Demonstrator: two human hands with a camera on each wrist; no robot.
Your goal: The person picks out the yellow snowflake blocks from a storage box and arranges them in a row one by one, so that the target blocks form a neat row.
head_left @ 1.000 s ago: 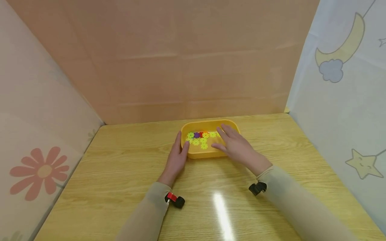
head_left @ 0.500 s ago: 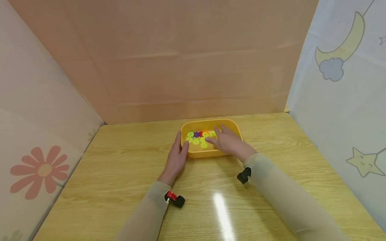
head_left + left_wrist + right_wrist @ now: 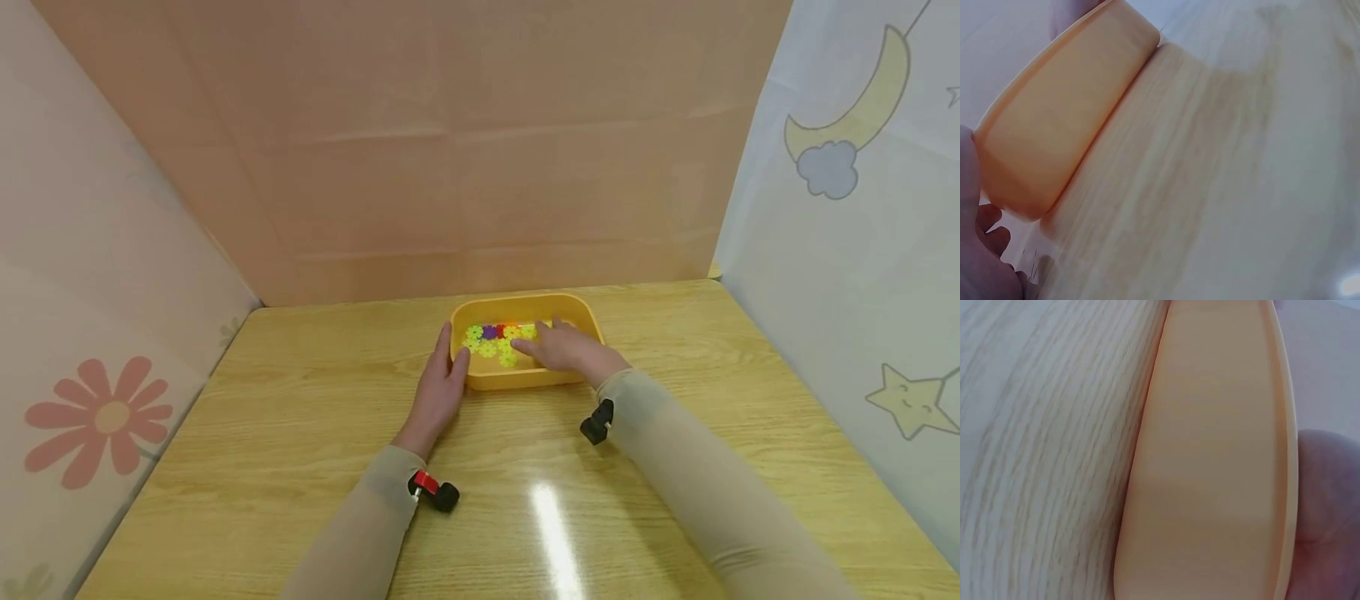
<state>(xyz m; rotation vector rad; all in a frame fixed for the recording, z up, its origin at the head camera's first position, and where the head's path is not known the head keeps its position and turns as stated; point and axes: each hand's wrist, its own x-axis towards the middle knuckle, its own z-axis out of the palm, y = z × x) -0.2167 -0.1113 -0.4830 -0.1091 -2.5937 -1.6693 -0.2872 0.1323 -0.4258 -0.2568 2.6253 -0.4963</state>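
Observation:
A yellow plastic tray [image 3: 525, 381] sits toward the back of the table. My left hand [image 3: 435, 396] holds its left end, thumb at the front corner of the rim and fingers along the outer side. Several flower-shaped plastic pieces lie in the tray: mostly yellow-green ones [image 3: 507, 359], plus a purple piece [image 3: 489, 332] and a red piece [image 3: 501, 332]. My right hand [image 3: 564, 347] reaches over the front rim into the right half, thumb spread apart and fingertips low by the pieces. The right wrist view shows the tray's front wall [image 3: 1216, 456] with my right hand [image 3: 1329, 500] behind it.
The wooden table [image 3: 315, 417] runs up to a tan back panel [image 3: 375, 208]. Printed side panels stand on either side, with a red flower [image 3: 111, 418] at left and a moon [image 3: 855, 117] at right. A light glare [image 3: 555, 533] shows on the near tabletop.
My right hand has moved left and lowered deeper into the tray. My left hand stays at the tray's left end, and the pieces in view lie about the same.

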